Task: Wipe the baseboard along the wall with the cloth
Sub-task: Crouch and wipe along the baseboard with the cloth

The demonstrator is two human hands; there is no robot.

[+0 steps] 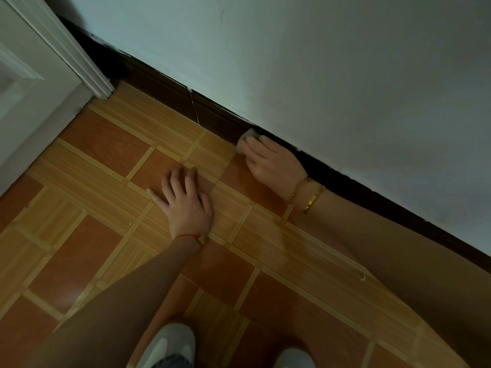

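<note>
A dark brown baseboard (212, 116) runs diagonally from upper left to lower right at the foot of a pale wall (318, 62). My right hand (273, 163) presses a small white cloth (247, 140) against the baseboard, fingers curled over it; most of the cloth is hidden under them. Two gold bracelets circle that wrist. My left hand (183, 200) lies flat on the tiled floor (106, 144) with fingers spread, holding nothing, a red string at its wrist.
A white door frame and door (53, 62) stand at the upper left, where the baseboard ends. Orange and tan floor tiles fill the middle. My two white shoes (170, 346) show at the bottom edge.
</note>
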